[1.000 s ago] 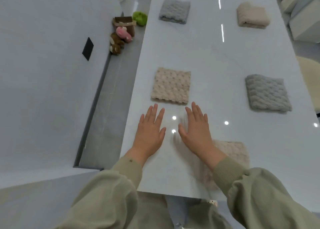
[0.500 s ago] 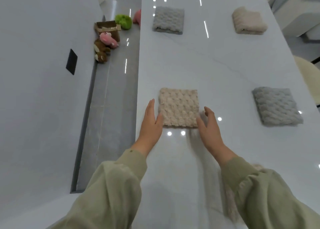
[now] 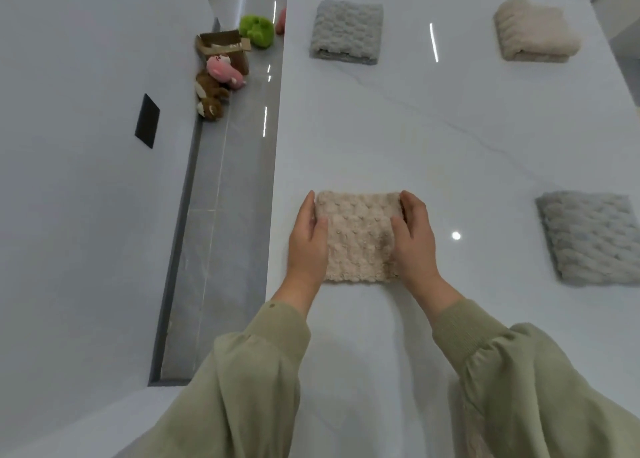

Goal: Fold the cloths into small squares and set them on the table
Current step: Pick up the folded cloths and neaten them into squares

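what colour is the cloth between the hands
Beige cloth, with a bubbly raised texture, seen in the head view.

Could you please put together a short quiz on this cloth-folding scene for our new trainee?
1. True or false: the nearest beige cloth lies spread out flat, unfolded.
2. What lies on the table to the right of the right hand? A) a mug B) a grey folded cloth C) a book
3. Which edge of the nearest beige cloth does the left hand touch?
Key: 1 false; 2 B; 3 its left edge.
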Available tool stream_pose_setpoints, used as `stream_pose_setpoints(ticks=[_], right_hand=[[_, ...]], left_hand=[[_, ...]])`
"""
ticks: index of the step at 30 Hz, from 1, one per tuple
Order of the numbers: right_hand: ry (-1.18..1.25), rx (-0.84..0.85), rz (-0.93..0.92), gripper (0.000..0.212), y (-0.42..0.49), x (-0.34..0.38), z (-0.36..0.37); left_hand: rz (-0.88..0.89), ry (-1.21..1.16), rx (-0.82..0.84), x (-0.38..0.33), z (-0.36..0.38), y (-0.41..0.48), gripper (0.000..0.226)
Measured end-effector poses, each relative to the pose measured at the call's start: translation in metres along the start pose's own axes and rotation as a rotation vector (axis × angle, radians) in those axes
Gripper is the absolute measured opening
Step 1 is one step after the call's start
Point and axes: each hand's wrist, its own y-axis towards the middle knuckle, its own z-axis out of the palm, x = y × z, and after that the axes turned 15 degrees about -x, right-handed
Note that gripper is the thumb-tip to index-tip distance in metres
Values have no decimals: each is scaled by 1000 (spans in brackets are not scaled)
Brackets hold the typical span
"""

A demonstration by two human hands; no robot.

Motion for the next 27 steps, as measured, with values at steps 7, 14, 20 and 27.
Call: stream_pose_setpoints(ticks=[7,14,20,27], right_hand=[[102,-9,50,55,0,2,3],[115,-3,59,55,-1,1,4],[219,-40,102,52,5,-1,-3],[-7,36,13,47,2,4,0]], left_hand=[[37,72,-5,-3,9,-7,49],[41,67,3,-2,13,-5,47],[46,44,-32,0,13,-3,49],[204,322,2,5,6,-10,51]])
